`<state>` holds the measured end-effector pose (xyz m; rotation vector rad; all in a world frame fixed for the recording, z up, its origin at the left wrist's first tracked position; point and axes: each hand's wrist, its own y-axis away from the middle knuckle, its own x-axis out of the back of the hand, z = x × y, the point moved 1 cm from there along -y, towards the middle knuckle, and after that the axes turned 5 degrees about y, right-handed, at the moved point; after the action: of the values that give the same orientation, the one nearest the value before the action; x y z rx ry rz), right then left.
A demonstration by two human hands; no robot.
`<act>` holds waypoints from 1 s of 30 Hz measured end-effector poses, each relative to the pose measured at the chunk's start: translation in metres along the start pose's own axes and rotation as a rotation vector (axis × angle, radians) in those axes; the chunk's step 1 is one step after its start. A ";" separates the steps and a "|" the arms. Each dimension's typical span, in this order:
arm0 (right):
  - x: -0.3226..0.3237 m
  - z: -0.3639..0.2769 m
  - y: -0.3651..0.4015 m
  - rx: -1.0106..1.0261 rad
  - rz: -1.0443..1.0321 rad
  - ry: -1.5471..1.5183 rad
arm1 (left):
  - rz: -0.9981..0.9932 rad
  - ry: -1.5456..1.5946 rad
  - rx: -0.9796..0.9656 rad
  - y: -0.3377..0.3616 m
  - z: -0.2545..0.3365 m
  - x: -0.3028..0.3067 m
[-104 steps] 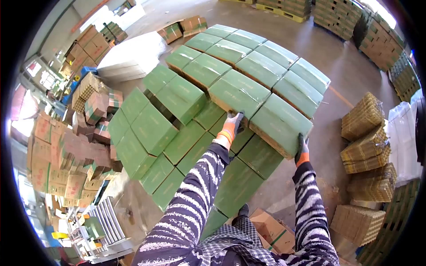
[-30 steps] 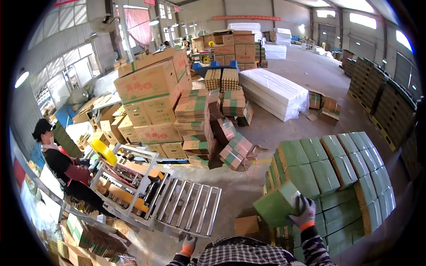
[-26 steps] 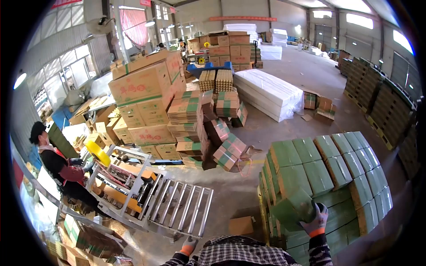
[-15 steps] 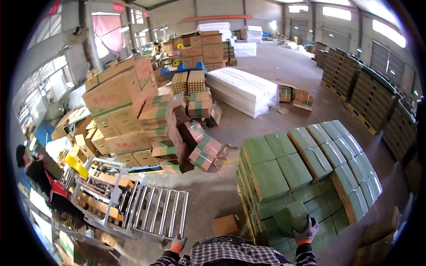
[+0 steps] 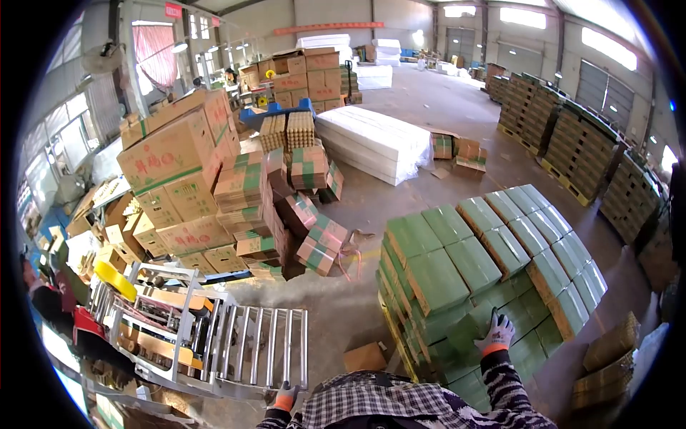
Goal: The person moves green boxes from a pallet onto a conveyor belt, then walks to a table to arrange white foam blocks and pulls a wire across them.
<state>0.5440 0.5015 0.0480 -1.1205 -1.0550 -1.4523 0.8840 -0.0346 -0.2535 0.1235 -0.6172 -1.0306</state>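
Observation:
My right hand (image 5: 496, 332), in a grey glove with an orange cuff, is on the right side of a green box (image 5: 464, 336), thumb and fingers at its edge. This box sits in the lower front part of a stack of green-topped cartons (image 5: 468, 264), with taller rows behind it and to its right. Low on the left, my left hand (image 5: 284, 395), gloved alike, is by the near end of the roller conveyor (image 5: 268, 347). Its fingers are a little apart, with nothing seen in them.
A brown carton (image 5: 365, 357) lies on the floor between conveyor and stack. Beyond the conveyor stand piled cartons (image 5: 171, 161) and flattened ones (image 5: 243, 182). White wrapped blocks (image 5: 375, 143) lie farther back. Loaded pallets (image 5: 575, 143) line the right. A person (image 5: 78, 322) is at the far left.
My right hand and the green box have moved forward, away from my body, and more of my right sleeve shows. The left hand stays by the conveyor. The whole view has shifted slightly.

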 end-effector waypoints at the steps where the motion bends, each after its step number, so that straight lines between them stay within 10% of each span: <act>1: 0.000 0.000 -0.001 -0.004 -0.002 0.005 | 0.053 0.089 0.035 0.006 -0.006 0.009; 14: -0.014 -0.003 0.008 -0.059 0.115 0.007 | 0.672 0.390 0.044 -0.013 -0.098 0.053; 30: -0.019 -0.004 0.012 -0.031 0.275 -0.062 | 0.296 0.638 0.441 -0.012 -0.062 0.098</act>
<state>0.5570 0.4993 0.0297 -1.2848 -0.8838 -1.2260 0.9437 -0.1338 -0.2678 0.6988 -0.2538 -0.5068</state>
